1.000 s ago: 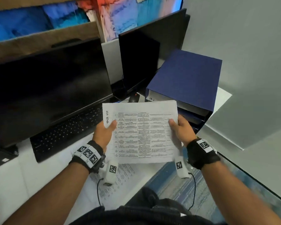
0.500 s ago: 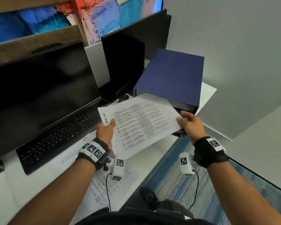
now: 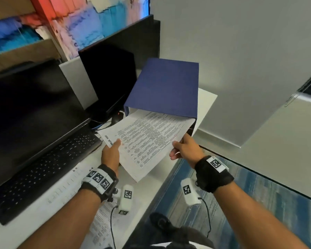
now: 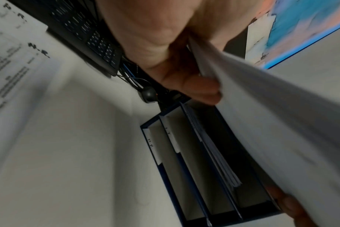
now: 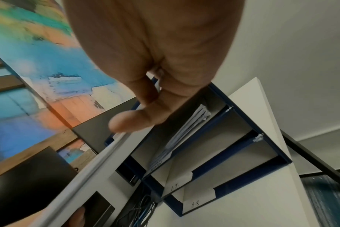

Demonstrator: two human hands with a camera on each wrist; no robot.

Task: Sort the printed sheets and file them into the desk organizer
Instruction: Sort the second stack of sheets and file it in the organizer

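Compared with a second ago, the printed sheet (image 3: 147, 141) has tipped from upright to nearly flat, its far edge now entering the top slot of the blue organizer (image 3: 165, 87) at 12 o'clock: filing is probably under way. The left hand (image 3: 111, 155) pinches the sheet's 9 o'clock edge; the right hand (image 3: 185, 150) pinches its 3 o'clock corner. That slot already holds papers (image 5: 184, 130); the slots labelled I.T. and H.R. below appear empty. The keyboard (image 3: 48, 169) lies at 9 o'clock.
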